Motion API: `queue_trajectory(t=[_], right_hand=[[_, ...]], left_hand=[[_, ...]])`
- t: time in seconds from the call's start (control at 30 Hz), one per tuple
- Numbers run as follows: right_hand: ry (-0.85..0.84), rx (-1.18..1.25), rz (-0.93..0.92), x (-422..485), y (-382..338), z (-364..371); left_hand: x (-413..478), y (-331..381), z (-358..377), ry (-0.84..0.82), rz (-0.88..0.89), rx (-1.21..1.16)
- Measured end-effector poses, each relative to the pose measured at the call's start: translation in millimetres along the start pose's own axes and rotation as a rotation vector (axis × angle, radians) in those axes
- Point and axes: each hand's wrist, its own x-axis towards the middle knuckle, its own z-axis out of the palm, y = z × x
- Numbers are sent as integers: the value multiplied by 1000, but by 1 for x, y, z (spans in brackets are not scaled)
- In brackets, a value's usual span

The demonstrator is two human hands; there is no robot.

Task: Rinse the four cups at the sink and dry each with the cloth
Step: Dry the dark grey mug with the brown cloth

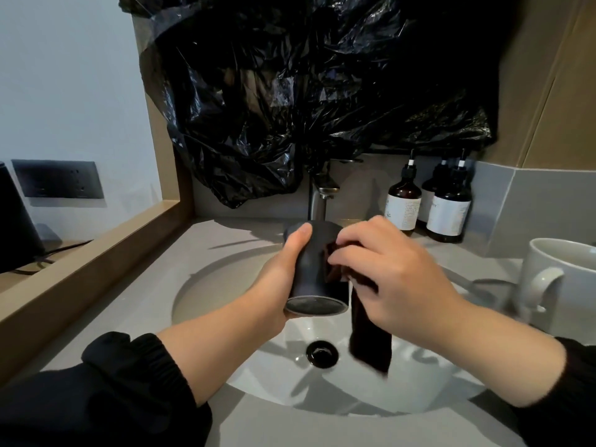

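Single view only, head-mounted and wide-angle. It looks forward and down from above the sink basin [206, 285], facing the faucet [317, 204] and the black plastic bag [322, 91] on the rear wall. Range is close: the left hand [283, 279] and right hand [396, 275] sit mid-frame, and straight edges bow toward the borders
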Motion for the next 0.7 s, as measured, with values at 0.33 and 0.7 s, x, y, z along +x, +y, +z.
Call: queue_trajectory(t=[0.33,0.7], right_hand=[[76,881,1120,5,56,-18],[-422,1025,874,-5,48,-13]], left_hand=[[-9,4,3,-48,46,53],[-11,5,-3,-226,-164,-66]])
